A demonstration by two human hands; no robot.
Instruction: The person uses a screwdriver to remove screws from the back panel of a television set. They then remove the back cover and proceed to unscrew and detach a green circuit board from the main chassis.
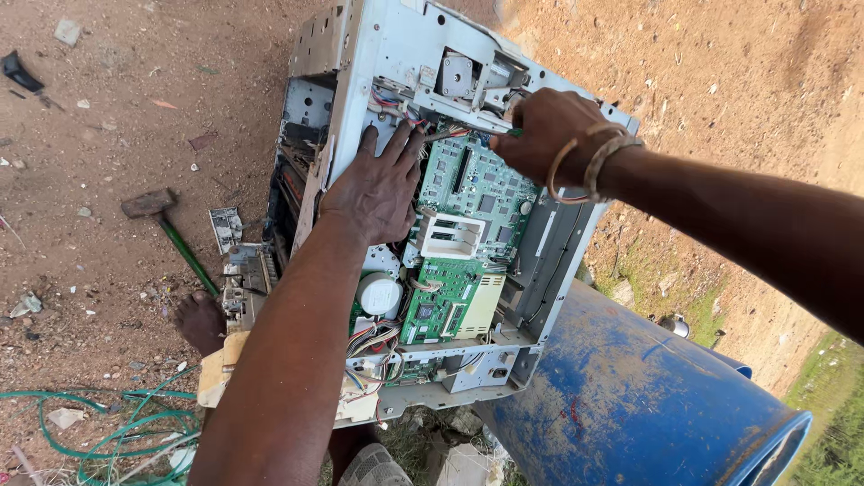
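Looking down from the head camera: opened grey-white machine chassis [396, 40] stands tilted on bare dirt, inner side up, lower right corner just beside a blue plastic drum [630, 387] lying on its side.

Left hand [378, 184] lies flat on the chassis, palm down, fingers spread, tips pointing up toward a bundle of coloured wires [396, 103]. Nothing gripped; it just presses on the frame next to the upper green circuit board [477, 184].

Right hand [549, 130] is curled closed at the top edge of that board, just below a small metal motor bracket [463, 76]. A thin green-tipped shaft shows at the fist, likely a tool handle, but too hidden to tell what. Two bangles [598, 157] sit on the right wrist.

Board layout: upper green board fills the middle of the chassis, white plastic connector frame [450, 236] at its lower edge. Below that a second, smaller green board [436, 306], with a round white part [380, 292] to its left. More loose coloured wiring at the lower left corner.

Ground: hammer with green handle [171, 229] left of the chassis, head toward the upper left. A bare foot [200, 319] near the handle's lower end. Green hose [117, 432] loops at bottom left. Small dark object [20, 70] at far upper left, well apart. Scattered debris on the dirt.
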